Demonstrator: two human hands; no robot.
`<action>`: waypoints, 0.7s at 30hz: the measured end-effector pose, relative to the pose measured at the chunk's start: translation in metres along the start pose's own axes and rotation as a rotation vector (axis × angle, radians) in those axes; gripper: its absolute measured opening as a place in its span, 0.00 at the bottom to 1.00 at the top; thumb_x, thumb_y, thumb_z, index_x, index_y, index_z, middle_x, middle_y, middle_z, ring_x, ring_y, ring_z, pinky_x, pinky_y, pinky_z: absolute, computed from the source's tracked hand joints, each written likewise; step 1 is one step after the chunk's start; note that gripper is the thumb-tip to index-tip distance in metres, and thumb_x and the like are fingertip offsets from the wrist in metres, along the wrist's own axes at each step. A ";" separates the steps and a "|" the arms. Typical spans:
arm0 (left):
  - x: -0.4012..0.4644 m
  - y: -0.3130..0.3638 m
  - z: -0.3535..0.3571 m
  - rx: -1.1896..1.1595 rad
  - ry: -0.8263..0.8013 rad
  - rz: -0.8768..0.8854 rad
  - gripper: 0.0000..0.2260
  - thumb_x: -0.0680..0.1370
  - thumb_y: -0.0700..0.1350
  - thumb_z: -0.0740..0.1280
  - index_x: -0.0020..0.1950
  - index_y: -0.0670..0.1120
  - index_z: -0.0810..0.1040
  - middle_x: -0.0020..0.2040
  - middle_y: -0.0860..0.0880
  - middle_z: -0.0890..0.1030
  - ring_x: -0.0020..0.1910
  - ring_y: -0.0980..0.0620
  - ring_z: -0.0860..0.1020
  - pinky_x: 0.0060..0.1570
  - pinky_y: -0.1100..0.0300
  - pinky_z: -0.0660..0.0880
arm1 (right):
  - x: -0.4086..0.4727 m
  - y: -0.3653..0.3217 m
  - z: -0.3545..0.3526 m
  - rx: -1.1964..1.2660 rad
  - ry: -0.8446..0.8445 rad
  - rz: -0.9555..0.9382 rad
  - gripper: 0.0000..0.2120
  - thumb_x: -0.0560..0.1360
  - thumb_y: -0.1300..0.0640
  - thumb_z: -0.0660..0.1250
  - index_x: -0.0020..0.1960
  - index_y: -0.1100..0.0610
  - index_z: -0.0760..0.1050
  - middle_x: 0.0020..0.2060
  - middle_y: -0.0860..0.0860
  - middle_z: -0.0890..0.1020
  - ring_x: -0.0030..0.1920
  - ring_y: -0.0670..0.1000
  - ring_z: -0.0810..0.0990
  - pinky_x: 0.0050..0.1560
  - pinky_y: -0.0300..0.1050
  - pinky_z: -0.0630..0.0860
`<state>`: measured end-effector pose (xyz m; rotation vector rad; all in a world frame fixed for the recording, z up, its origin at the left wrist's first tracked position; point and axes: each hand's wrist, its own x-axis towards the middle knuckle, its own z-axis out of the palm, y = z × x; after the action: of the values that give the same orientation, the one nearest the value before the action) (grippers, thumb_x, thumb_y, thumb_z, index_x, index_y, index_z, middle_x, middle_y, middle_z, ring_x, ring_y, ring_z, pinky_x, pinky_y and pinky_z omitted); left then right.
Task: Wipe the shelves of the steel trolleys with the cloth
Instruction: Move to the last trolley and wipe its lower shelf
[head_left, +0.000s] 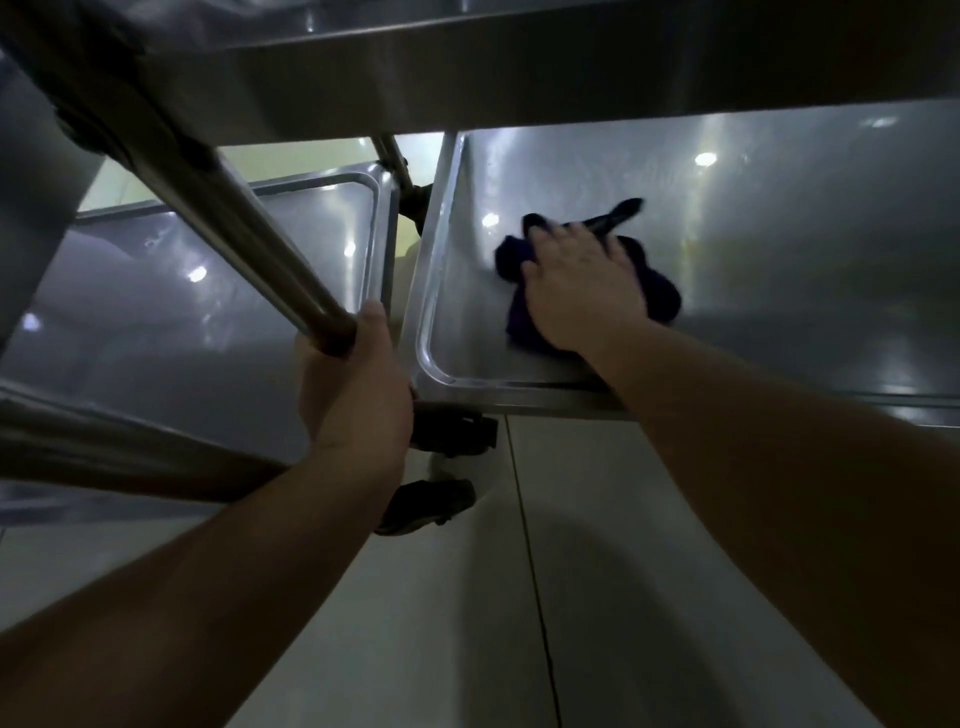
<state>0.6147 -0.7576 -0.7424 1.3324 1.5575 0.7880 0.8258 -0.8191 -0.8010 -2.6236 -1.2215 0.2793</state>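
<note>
At the far left a lower steel shelf (156, 291) of one trolley lies dim and reflective, its raised rim ending beside a narrow gap. A slanting steel post (228, 208) crosses in front of it, running from the upper left down to the left hand (353, 384), whose fingers are curled tight round the post's lower end, thumb on top. Below that hand sit two dark caster wheels (452, 428), one above the other, on the pale tiled floor (623, 571).

Right of the gap comes the bottom shelf (779, 270) of the second trolley, a shallow steel tray with a rounded near corner and bright ceiling lights mirrored in it. Above both shelves hangs the underside of an upper shelf (467, 67). On the second tray, near its left rim, lies the dark purple cloth (660, 296), bunched, with a thin tail pointing away to the upper right. The right hand (582, 286) lies flat on top of the cloth, fingers straight and together, pressing it against the steel.
</note>
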 end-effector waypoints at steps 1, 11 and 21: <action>0.000 -0.001 -0.001 -0.005 0.000 0.000 0.17 0.78 0.65 0.68 0.62 0.59 0.77 0.46 0.59 0.84 0.45 0.61 0.81 0.38 0.60 0.69 | -0.006 0.025 -0.008 -0.007 0.025 0.081 0.27 0.86 0.46 0.45 0.83 0.51 0.55 0.82 0.50 0.59 0.82 0.53 0.54 0.81 0.60 0.50; 0.000 -0.005 0.004 -0.067 0.046 -0.031 0.19 0.76 0.65 0.70 0.61 0.55 0.80 0.47 0.57 0.84 0.45 0.62 0.81 0.39 0.61 0.70 | -0.024 0.135 -0.042 0.070 0.097 0.639 0.30 0.85 0.46 0.44 0.84 0.55 0.51 0.83 0.55 0.54 0.83 0.58 0.50 0.80 0.63 0.45; -0.004 -0.002 0.003 -0.021 0.041 -0.017 0.15 0.80 0.62 0.68 0.60 0.55 0.79 0.44 0.56 0.84 0.38 0.65 0.82 0.38 0.61 0.72 | 0.062 -0.023 -0.008 -0.025 -0.122 -0.081 0.28 0.85 0.44 0.45 0.84 0.50 0.53 0.84 0.47 0.54 0.83 0.52 0.50 0.80 0.60 0.46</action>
<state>0.6168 -0.7619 -0.7446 1.2929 1.5864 0.8239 0.8512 -0.7579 -0.7917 -2.6040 -1.3740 0.4174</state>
